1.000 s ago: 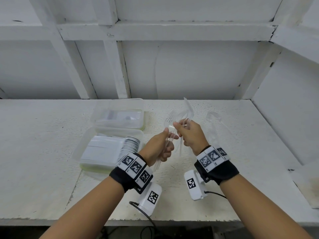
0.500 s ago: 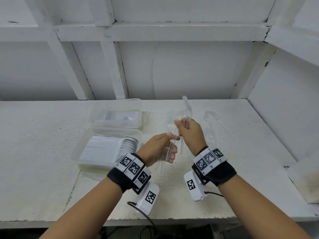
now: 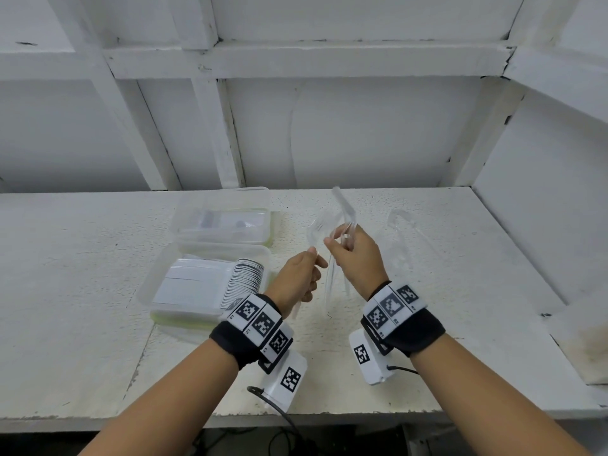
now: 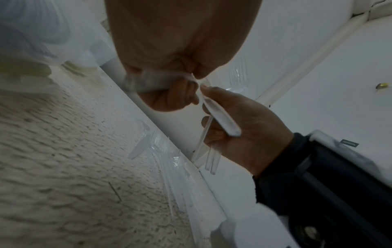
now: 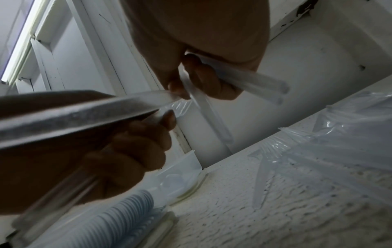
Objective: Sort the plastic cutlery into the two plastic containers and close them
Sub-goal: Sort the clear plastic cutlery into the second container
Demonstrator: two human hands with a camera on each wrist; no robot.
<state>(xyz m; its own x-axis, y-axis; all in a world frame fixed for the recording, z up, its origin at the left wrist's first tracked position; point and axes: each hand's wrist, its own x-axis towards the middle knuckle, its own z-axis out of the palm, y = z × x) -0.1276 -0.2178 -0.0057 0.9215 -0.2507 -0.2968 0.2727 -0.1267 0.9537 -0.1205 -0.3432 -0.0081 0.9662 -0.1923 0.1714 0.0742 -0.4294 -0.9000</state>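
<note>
The tabletop (image 3: 82, 291) carries two clear plastic containers near its middle. The nearer container (image 3: 154, 287) sits toward the front edge and holds a tight row of white pieces standing on edge. The farther container (image 3: 263, 205) lies just behind it toward the back edge, with a few pale pieces in it. No lid can be made out. To the right of both hands, toward the back right corner, a crumpled clear wrapper (image 3: 403, 225) lies on the tabletop with loose clear cutlery (image 5: 263, 177) beside it.

Both hands are raised above the tabletop, close together. The right hand (image 3: 357, 261) is curled around a bundle of clear cutlery (image 3: 343, 209), handles hanging below the fist. The left hand (image 3: 297, 279) has its fingers closed on a few clear handles (image 5: 63, 188) and pinches one piece where the two fists meet.

The step looks like drawing one kind of piece out of the mixed bundle. It would go best with the right hand gripping firmly low on the handles while the left draws its piece straight along the handles, so tines do not snag. The clear plastic is slippery and hard to see, so checking each head shape before dropping it into a container seems wise.
</note>
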